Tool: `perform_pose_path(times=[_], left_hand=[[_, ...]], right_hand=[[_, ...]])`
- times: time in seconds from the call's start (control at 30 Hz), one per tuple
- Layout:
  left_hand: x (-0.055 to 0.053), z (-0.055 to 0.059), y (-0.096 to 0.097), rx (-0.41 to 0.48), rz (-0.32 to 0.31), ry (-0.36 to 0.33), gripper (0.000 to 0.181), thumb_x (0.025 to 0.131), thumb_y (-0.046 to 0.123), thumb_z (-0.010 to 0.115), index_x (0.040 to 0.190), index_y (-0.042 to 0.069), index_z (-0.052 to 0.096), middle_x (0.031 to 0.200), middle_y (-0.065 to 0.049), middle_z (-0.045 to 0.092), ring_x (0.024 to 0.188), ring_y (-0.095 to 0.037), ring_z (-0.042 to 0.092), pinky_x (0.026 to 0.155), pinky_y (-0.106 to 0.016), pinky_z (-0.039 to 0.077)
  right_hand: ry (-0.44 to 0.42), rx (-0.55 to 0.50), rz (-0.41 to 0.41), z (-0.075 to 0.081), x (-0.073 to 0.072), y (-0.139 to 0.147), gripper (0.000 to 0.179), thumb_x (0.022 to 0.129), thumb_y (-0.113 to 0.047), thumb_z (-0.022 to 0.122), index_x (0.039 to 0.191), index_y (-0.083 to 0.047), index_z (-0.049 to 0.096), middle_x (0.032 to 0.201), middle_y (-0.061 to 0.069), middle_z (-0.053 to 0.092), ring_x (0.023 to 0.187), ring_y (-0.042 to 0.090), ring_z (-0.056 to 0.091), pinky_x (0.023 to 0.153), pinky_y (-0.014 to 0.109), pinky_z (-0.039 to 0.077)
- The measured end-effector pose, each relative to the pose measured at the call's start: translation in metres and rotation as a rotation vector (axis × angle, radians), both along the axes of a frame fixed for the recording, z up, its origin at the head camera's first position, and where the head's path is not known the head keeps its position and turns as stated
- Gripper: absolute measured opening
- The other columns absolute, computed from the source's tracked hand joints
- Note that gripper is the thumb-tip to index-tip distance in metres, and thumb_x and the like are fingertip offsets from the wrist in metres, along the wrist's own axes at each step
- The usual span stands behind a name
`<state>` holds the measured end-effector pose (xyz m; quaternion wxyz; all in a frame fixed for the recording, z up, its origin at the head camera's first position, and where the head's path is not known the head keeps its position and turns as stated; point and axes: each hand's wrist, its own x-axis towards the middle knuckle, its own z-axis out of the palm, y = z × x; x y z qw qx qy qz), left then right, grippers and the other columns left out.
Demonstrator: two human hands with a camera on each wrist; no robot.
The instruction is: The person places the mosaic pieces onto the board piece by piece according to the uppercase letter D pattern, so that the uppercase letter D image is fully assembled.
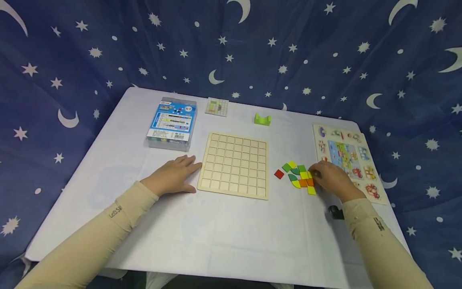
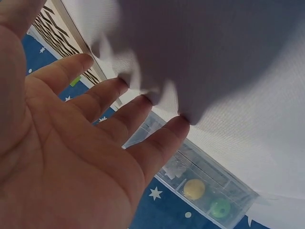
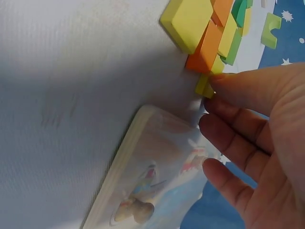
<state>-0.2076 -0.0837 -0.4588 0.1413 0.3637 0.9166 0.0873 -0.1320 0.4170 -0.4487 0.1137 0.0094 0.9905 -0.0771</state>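
Observation:
My left hand (image 1: 173, 174) rests its fingertips on the white tablecloth, fingers spread, beside the left edge of the wooden grid board (image 1: 234, 164). In the left wrist view its palm shows bare. At the right, my right hand (image 1: 332, 180) reaches the edge of a cluster of coloured tiles. Its thumb and index finger pinch a small yellow tile (image 3: 205, 87), partly hidden behind the thumb. Against that lie an orange tile (image 3: 206, 50) and a larger-looking yellow tile (image 3: 188, 21). Green tiles (image 1: 301, 168) are among the cluster, and a red square tile (image 1: 279, 174) sits slightly apart.
A wooden picture puzzle board (image 1: 321, 138) lies at the right, partly behind the right hand. A blue-labelled clear box (image 1: 171, 120), a small grid pattern card (image 1: 216, 107) and a light green stand (image 1: 262, 119) are farther back. A black object (image 1: 335, 212) lies near the right wrist.

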Motion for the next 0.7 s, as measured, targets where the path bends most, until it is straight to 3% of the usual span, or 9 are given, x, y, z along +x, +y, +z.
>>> perform_pose_path(times=[0.33,0.7], left_hand=[[0.0,-0.001,-0.003,-0.007,0.021,-0.002,0.089,0.08,0.053,0.077,0.151,0.01,0.042,0.157,-0.022,0.032,0.145,-0.044,0.028,0.111,-0.063,0.029],[0.0,-0.001,0.0,0.011,0.023,-0.012,0.087,0.081,0.053,0.076,0.15,0.01,0.044,0.158,-0.02,0.032,0.146,-0.042,0.026,0.112,-0.062,0.028]], right_hand=[[0.01,-0.007,0.005,-0.004,-0.012,-0.017,0.035,0.096,-0.025,0.066,0.127,-0.007,0.063,0.117,0.014,0.062,0.107,0.034,0.057,0.101,0.058,0.043],[0.036,-0.001,0.032,-0.008,-0.022,-0.025,0.033,0.094,-0.019,0.068,0.125,-0.007,0.065,0.118,0.014,0.061,0.108,0.035,0.057,0.102,0.058,0.043]])
